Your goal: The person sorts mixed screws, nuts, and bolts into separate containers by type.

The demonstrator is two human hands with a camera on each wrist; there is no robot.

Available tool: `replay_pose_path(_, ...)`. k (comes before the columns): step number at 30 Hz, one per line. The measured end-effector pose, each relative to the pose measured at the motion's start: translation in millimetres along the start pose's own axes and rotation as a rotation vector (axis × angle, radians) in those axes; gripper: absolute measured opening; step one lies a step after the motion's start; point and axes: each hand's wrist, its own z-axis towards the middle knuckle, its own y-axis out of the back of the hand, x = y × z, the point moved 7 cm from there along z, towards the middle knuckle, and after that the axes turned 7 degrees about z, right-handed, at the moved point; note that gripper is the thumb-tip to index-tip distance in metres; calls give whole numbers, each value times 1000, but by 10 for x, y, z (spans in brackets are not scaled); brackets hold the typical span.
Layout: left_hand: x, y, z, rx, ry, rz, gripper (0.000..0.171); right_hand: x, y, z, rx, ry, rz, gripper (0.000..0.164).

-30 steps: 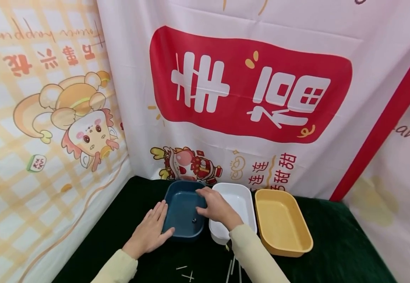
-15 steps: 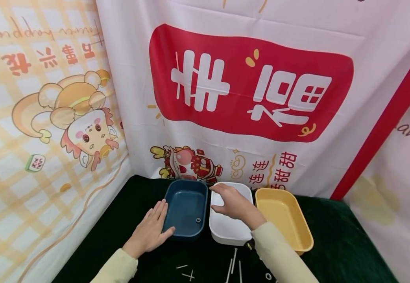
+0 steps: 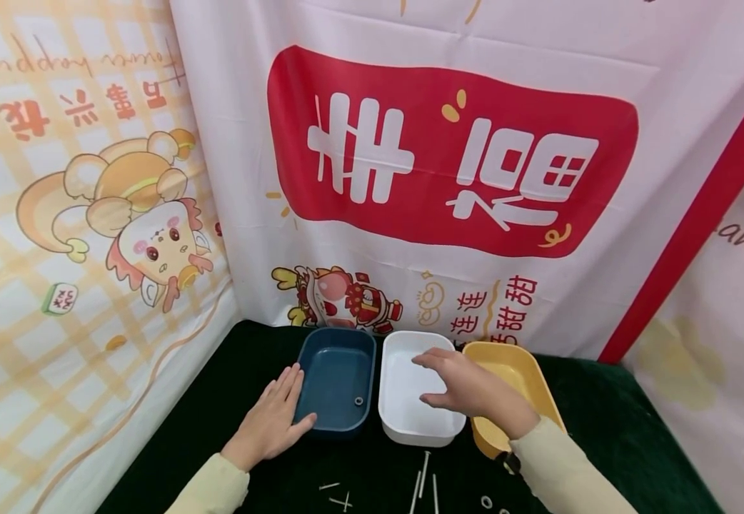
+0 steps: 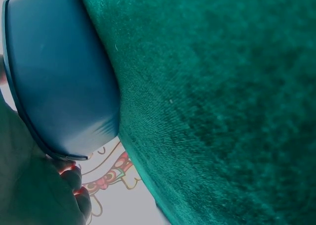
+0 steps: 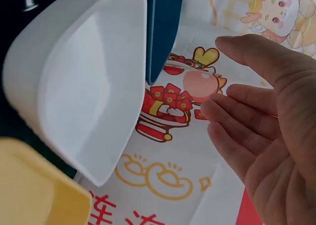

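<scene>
My left hand rests along the left rim of the blue bin, fingers straight and thumb at its near left corner. In the left wrist view, its fingers curve past the rim of the same blue bin. A small metal nut lies on the blue bin's floor, near its right wall. Above the white bin hovers my right hand, thumb and fingers spread with nothing between them. The right wrist view shows that right hand holding nothing, beside the white bin.
To the right stands a yellow bin, partly covered by the right forearm. Long screws lie on the dark green cloth in front, with short screws farther left. A loose nut lies near the right sleeve. Printed fabric hangs behind.
My right hand has moved rightward from over the blue bin to over the white bin. The nut in the blue bin has shifted slightly right and stopped. The left hand stays put.
</scene>
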Motion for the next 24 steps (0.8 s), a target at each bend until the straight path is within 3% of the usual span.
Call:
replay_pose_path(11, 26, 3, -12, 2, 4, 3, 97, 0, 44, -427, 87, 45, -45, 52)
replay_pose_path(24, 4, 5, -1, 0, -4, -12, 93, -73, -86, -828, 226, 1, -13, 52)
